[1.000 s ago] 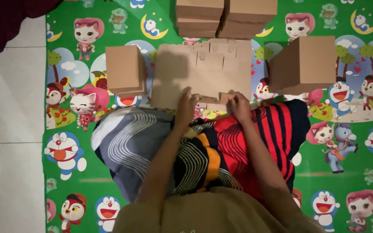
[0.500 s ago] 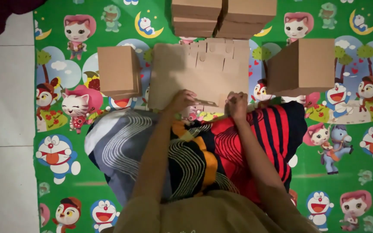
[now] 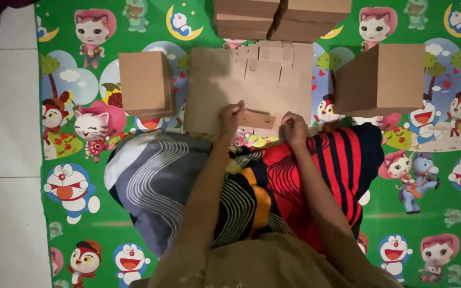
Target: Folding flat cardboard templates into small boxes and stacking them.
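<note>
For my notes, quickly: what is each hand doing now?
Left hand: closed on a flap of the flat cardboard.
Right hand: closed on its near edge.

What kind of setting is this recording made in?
Likely a home floor used for piecework, not a workshop: a cartoon-print play mat laid over white floor tiles, with folded cardboard boxes around a flat cardboard blank at the seated person's hands.

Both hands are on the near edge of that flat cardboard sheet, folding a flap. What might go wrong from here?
The left hand lifts a small flap while the right hand pins the flat cardboard sheet; a crooked crease or torn tab seems possible. The sheet's near edge overlaps the patterned cloth on the lap, so it may slide. The stacked cardboard sits close behind and could be nudged.
</note>
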